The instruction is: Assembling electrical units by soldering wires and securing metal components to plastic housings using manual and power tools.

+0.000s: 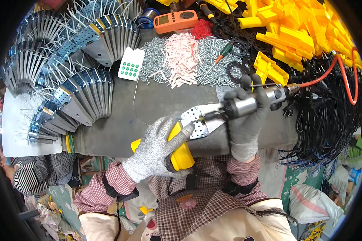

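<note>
We have the left hand (157,148) clamped over a yellow plastic housing (181,154) at the counter (149,104) edge, its fingers pinning a perforated metal bracket (197,120) on top. The right hand (247,108) grips a pneumatic screwdriver (249,103) — bit tip at the bracket's holes, orange air hose (334,72) trailing right. We judge a screw-driving step is in hand; next calls for the bit held square and the bracket kept from shifting. Loose screws (213,56) lie well apart.

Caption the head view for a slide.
Gloved left hand steadies a yellow part; right hand drives a pneumatic screwdriver.
</note>
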The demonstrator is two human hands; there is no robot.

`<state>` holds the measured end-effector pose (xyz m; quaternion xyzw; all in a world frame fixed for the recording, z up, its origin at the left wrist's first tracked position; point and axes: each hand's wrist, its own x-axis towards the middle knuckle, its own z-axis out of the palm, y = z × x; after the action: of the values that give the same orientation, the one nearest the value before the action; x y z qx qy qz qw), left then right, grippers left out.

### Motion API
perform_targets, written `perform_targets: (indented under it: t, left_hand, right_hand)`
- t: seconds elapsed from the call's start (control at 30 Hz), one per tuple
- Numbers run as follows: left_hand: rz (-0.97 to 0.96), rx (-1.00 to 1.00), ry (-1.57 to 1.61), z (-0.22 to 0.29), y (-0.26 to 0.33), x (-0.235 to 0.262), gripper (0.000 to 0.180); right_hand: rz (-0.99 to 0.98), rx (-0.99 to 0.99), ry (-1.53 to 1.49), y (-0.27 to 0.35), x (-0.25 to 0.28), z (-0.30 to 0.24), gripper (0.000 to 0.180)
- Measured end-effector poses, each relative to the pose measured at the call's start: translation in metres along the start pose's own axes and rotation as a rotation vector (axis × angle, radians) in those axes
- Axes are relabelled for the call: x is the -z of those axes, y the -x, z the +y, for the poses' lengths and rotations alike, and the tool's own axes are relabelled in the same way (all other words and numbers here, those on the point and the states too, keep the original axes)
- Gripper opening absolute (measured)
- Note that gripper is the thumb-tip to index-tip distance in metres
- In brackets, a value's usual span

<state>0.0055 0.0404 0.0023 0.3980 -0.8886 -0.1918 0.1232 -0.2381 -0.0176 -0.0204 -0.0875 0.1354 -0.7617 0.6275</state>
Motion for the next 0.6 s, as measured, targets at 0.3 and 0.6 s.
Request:
perform_targets:
  t: [0.3,0.6]
  left_hand:
    - [0.051,-0.011,0.028,-0.0003,-0.0008,-0.003,0.118]
    - [0.056,-0.017,0.025,0.0002,-0.0004,-0.0028,0.12]
  right_hand:
    - [-0.048,-0.106,-0.18,0.0036,0.0172,-0.0108,0.032]
    - [-0.046,-0.098,-0.109,0.004,0.0144,-0.0068,0.029]
